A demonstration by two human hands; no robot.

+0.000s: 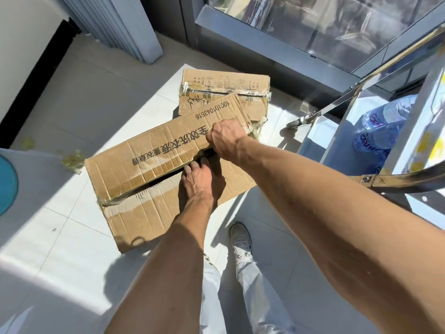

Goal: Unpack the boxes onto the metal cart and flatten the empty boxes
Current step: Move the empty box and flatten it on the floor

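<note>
A large cardboard box (pixel 154 165) with black printed characters lies on the tiled floor in the middle of the head view, its top seam split open along the old tape. My right hand (pixel 225 139) is clenched on the edge of the far flap at the seam. My left hand (pixel 199 179) presses on the near flap, fingertips at the slit. Behind it lies a second, flattened cardboard box (pixel 224 85). The metal cart (pixel 375 141) stands to the right, with shrink-wrapped water bottles (pixel 382 131) on its lower shelf.
Crumpled bits of torn tape (pixel 72 160) lie on the floor to the left. A teal round object (pixel 6 182) sits at the left edge. A glass door frame (pixel 289 44) runs along the back, a pale curtain (pixel 134 25) at back left. My white shoe (pixel 240 242) stands below the box.
</note>
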